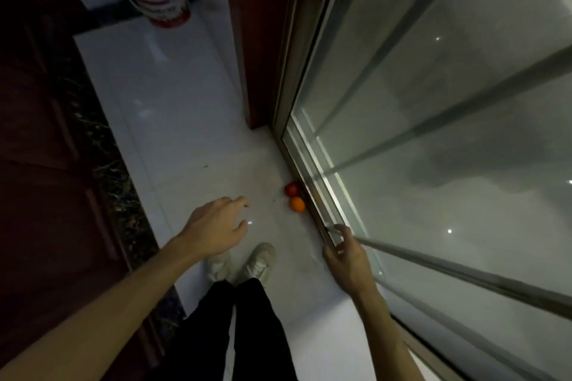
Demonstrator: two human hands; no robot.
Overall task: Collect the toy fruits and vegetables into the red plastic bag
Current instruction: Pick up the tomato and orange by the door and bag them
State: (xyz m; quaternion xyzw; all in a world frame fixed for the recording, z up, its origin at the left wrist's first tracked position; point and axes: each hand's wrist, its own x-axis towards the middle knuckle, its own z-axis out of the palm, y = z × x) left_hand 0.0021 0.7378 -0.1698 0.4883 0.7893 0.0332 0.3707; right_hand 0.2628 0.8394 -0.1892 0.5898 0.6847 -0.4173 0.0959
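Note:
Two toy fruits lie on the pale tiled floor against the window's bottom frame: a red one [292, 189] and, touching it on the near side, an orange one [297, 204]. My left hand [216, 227] hovers palm down over the floor, left of the fruits, with its fingers apart and nothing in it. My right hand [345, 254] is near the window frame, fingers loosely spread and empty, just on the near side of the orange fruit. No red plastic bag is in view.
A large glass window with metal rails [433, 133] fills the right side. Dark red wooden cabinets [37, 164] with a speckled stone edge line the left. A white and red container [167, 6] stands at the far end. My feet in pale shoes [257, 260] are below my hands.

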